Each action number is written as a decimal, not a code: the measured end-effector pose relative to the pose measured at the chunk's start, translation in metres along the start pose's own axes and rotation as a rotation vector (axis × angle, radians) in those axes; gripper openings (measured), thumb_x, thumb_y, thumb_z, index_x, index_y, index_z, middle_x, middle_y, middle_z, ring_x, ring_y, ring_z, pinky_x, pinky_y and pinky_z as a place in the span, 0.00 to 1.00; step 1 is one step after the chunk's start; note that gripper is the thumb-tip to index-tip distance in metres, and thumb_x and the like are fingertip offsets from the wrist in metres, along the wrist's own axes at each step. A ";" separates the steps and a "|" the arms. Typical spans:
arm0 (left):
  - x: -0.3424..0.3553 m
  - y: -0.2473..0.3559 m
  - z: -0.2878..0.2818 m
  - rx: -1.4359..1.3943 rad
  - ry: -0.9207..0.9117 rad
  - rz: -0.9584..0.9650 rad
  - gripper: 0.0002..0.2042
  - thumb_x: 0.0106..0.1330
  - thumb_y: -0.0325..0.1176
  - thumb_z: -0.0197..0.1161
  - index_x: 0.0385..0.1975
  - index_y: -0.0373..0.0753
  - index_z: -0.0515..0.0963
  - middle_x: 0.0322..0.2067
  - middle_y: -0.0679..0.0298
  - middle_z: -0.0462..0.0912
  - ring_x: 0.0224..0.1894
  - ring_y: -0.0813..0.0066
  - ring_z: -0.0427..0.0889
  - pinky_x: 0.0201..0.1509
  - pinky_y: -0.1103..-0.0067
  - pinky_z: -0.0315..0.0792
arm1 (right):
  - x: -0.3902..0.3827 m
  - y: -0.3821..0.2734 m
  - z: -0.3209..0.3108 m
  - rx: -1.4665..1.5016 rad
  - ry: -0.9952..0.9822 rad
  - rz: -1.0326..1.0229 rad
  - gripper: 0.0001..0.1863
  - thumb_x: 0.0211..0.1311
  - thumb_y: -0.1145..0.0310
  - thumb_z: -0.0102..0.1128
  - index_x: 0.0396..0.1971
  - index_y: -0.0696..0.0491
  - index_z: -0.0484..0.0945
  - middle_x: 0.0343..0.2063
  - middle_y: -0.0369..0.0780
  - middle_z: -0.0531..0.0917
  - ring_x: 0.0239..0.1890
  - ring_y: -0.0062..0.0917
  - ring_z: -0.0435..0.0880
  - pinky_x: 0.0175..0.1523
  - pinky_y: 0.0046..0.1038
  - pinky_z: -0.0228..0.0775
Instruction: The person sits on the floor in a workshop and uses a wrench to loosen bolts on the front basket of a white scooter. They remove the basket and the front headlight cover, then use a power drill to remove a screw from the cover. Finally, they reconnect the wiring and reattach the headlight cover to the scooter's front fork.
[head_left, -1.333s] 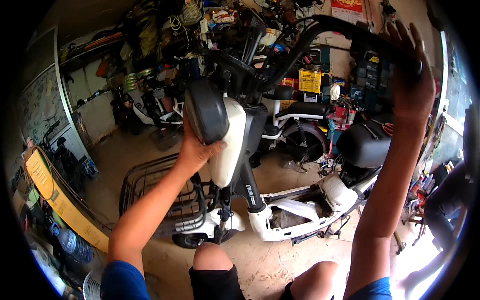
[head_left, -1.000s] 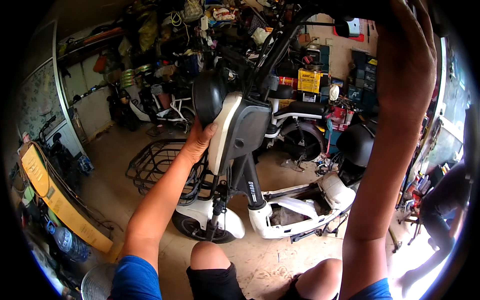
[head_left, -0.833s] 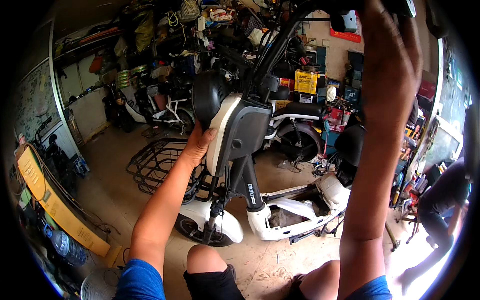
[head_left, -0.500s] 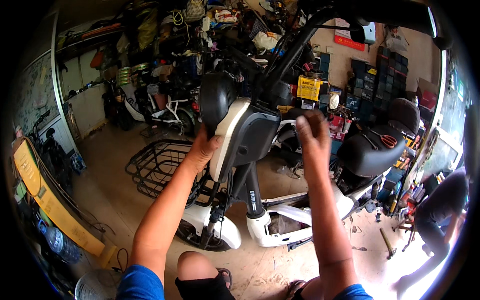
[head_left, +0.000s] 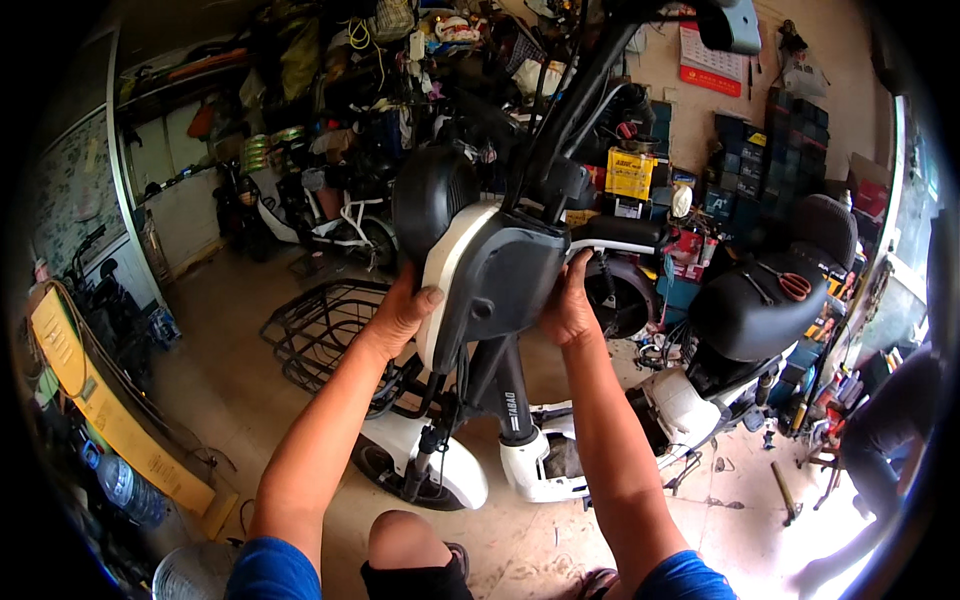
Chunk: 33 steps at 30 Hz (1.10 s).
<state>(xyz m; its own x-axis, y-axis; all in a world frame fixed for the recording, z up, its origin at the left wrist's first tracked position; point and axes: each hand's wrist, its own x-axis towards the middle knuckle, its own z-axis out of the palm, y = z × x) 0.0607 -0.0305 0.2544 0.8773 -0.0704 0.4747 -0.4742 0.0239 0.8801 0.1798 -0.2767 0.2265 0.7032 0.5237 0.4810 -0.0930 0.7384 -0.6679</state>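
Observation:
In front of me stands an electric scooter with a white fender (head_left: 440, 470) and a black-and-white front panel (head_left: 505, 275) below the handlebar stem. My left hand (head_left: 403, 315) grips the panel's white left edge, thumb on the near face, just below the round black headlight housing (head_left: 430, 195). Against the opposite edge presses my right hand (head_left: 570, 308), its fingers partly hidden behind the panel. Below my left hand hangs a black wire basket (head_left: 320, 340). On the black seat (head_left: 755, 315) lie scissors with orange-red handles (head_left: 795, 287) and a slim metal tool (head_left: 755, 286).
A hammer (head_left: 785, 493) lies on the floor at right, near a person's leg (head_left: 885, 430). Stacked boxes (head_left: 740, 165) line the back right wall. Another white scooter (head_left: 345, 220) stands behind. A yellow board (head_left: 110, 400) and a water bottle (head_left: 125, 485) are at left.
My right hand has come in leftward from beside the panel onto its right edge. My left hand stays on the left edge. The view has shifted slightly.

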 end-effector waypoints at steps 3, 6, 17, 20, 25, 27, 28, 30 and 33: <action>0.002 0.001 -0.002 -0.059 -0.016 -0.051 0.53 0.52 0.62 0.76 0.73 0.39 0.58 0.63 0.57 0.72 0.65 0.66 0.70 0.69 0.70 0.65 | -0.012 0.004 0.013 -0.136 0.042 -0.053 0.54 0.58 0.23 0.51 0.70 0.54 0.65 0.68 0.41 0.72 0.70 0.33 0.68 0.75 0.41 0.56; 0.006 -0.002 -0.002 -0.114 -0.037 -0.080 0.51 0.52 0.64 0.75 0.71 0.38 0.63 0.61 0.58 0.75 0.62 0.67 0.73 0.66 0.70 0.69 | -0.018 0.008 0.011 -0.168 0.007 -0.087 0.54 0.59 0.25 0.52 0.72 0.53 0.63 0.69 0.40 0.70 0.71 0.33 0.67 0.76 0.41 0.55; 0.013 -0.034 -0.008 -0.244 0.044 -0.069 0.49 0.52 0.72 0.70 0.66 0.38 0.71 0.56 0.56 0.81 0.57 0.66 0.81 0.59 0.69 0.79 | -0.028 0.023 -0.002 -0.395 0.059 -0.109 0.54 0.60 0.27 0.58 0.71 0.58 0.63 0.65 0.42 0.72 0.66 0.28 0.69 0.72 0.31 0.56; 0.014 -0.028 -0.002 -0.234 0.062 -0.054 0.49 0.53 0.73 0.68 0.65 0.38 0.71 0.55 0.56 0.81 0.57 0.65 0.81 0.59 0.69 0.80 | -0.029 0.023 -0.001 -0.424 0.062 -0.127 0.53 0.61 0.28 0.58 0.71 0.58 0.63 0.65 0.42 0.72 0.66 0.29 0.69 0.72 0.30 0.56; 0.013 -0.034 -0.003 -0.221 0.107 -0.072 0.50 0.55 0.75 0.65 0.66 0.37 0.70 0.56 0.54 0.80 0.57 0.64 0.81 0.59 0.70 0.79 | -0.033 0.019 0.002 -0.425 0.086 -0.109 0.56 0.58 0.26 0.59 0.70 0.61 0.63 0.67 0.42 0.71 0.69 0.29 0.67 0.75 0.33 0.53; 0.012 -0.032 -0.004 -0.191 0.092 -0.072 0.50 0.56 0.75 0.63 0.67 0.36 0.68 0.57 0.53 0.80 0.57 0.64 0.80 0.59 0.70 0.78 | -0.033 0.018 0.007 -0.399 0.090 -0.119 0.54 0.61 0.27 0.57 0.70 0.61 0.63 0.67 0.43 0.71 0.70 0.30 0.66 0.75 0.33 0.52; 0.011 -0.031 -0.005 -0.180 0.104 -0.074 0.50 0.57 0.75 0.63 0.68 0.36 0.68 0.57 0.53 0.79 0.58 0.63 0.80 0.60 0.70 0.78 | -0.030 0.021 0.002 -0.408 0.120 -0.093 0.53 0.62 0.28 0.56 0.70 0.61 0.62 0.67 0.43 0.71 0.70 0.30 0.66 0.75 0.33 0.52; 0.008 -0.026 0.002 -0.158 0.113 -0.080 0.49 0.58 0.74 0.62 0.68 0.36 0.67 0.58 0.52 0.79 0.58 0.63 0.80 0.61 0.69 0.78 | -0.029 0.022 -0.001 -0.427 0.193 -0.051 0.52 0.65 0.29 0.54 0.71 0.61 0.62 0.67 0.43 0.70 0.70 0.30 0.66 0.75 0.33 0.52; 0.002 -0.018 0.014 -0.149 0.158 -0.070 0.51 0.58 0.75 0.60 0.70 0.37 0.65 0.62 0.53 0.76 0.64 0.63 0.76 0.65 0.68 0.74 | -0.038 0.012 0.020 -0.429 0.121 -0.047 0.49 0.68 0.30 0.52 0.70 0.61 0.62 0.67 0.43 0.71 0.70 0.29 0.67 0.75 0.33 0.52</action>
<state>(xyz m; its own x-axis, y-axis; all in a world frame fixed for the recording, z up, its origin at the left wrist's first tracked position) 0.0701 -0.0447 0.2396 0.9139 0.0796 0.3981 -0.4059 0.1723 0.8975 0.1380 -0.2789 0.2116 0.7792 0.4214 0.4640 0.2242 0.5040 -0.8341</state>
